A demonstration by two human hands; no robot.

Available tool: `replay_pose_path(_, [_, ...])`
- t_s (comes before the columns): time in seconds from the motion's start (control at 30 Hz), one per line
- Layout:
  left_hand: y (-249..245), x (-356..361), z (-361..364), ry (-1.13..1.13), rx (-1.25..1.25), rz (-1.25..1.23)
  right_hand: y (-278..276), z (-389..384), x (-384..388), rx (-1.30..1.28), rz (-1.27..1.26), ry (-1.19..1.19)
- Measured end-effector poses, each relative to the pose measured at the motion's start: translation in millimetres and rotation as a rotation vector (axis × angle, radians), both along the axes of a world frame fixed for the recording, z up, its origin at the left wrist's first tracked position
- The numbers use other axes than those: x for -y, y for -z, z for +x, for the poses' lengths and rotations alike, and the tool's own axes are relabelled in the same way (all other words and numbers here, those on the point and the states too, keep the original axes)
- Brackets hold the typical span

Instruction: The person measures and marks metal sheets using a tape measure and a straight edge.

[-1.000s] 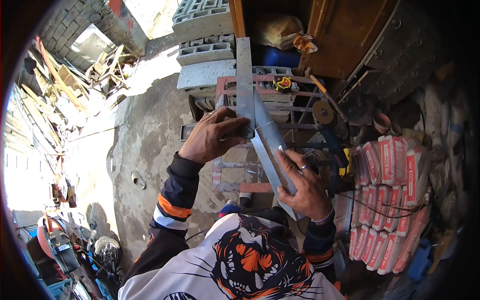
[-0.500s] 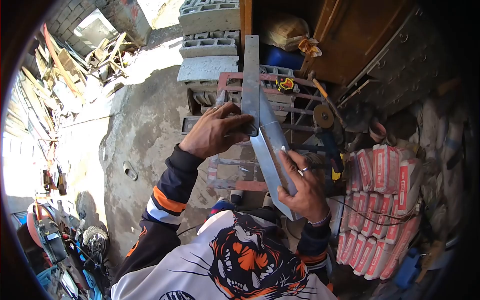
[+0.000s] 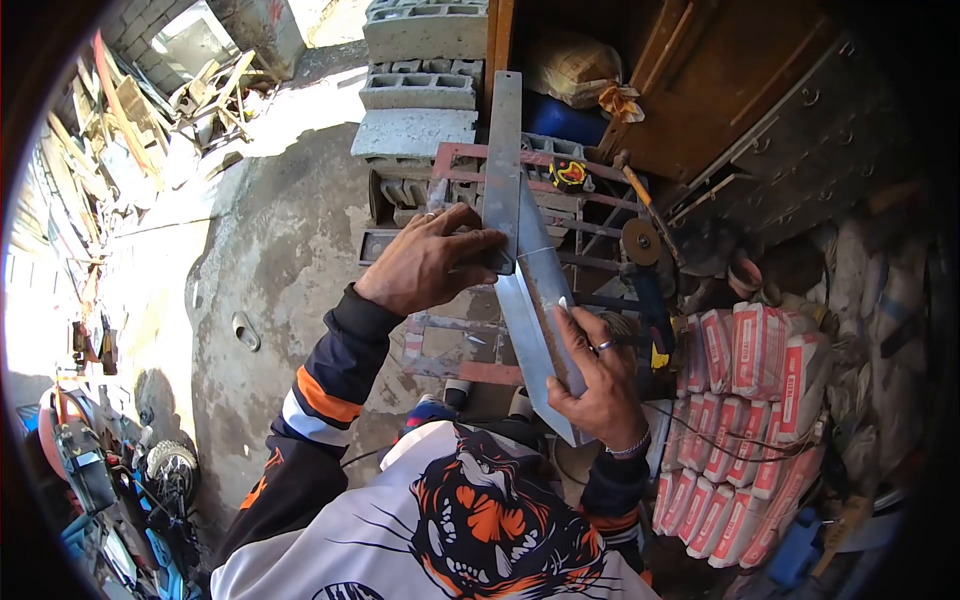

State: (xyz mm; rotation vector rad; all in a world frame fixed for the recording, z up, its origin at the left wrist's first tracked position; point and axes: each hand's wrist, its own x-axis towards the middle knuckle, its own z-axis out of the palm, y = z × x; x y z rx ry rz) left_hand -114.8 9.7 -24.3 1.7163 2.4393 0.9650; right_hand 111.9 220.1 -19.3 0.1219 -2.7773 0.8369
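Note:
My left hand (image 3: 425, 258) is closed around the dark stock of a try square, whose long steel blade (image 3: 506, 150) points away from me. The blade lies against a grey metal angle bar (image 3: 530, 345), slanting from under the square towards my chest. A thin pale line crosses the bar just right of the blade. My right hand (image 3: 602, 385) grips the bar's near part, thumb on one side and fingers on the other. A small white tip, like a piece of chalk (image 3: 562, 303), sticks out at its index finger; the rest of it is hidden.
Below the bar stands a reddish metal frame (image 3: 470, 372) bearing a tape measure (image 3: 568, 176), a hammer (image 3: 635, 185) and an angle grinder (image 3: 652, 300). Concrete blocks (image 3: 418, 92) are stacked beyond. Red-and-white bags (image 3: 765, 350) lie at right, scrap wood (image 3: 130, 110) at left.
The view has shifted slightly. Both hands keep their hold on the square and the bar, and the bar's near end sits a little further left.

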Motion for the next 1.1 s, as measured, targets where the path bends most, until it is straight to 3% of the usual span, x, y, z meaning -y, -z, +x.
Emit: replay_pose_path(1.1, [3.2, 1.9, -1.2, -0.013, 0.037, -0.004, 4.5, 1.1, -1.2, 0.016, -0.039, -0.006])
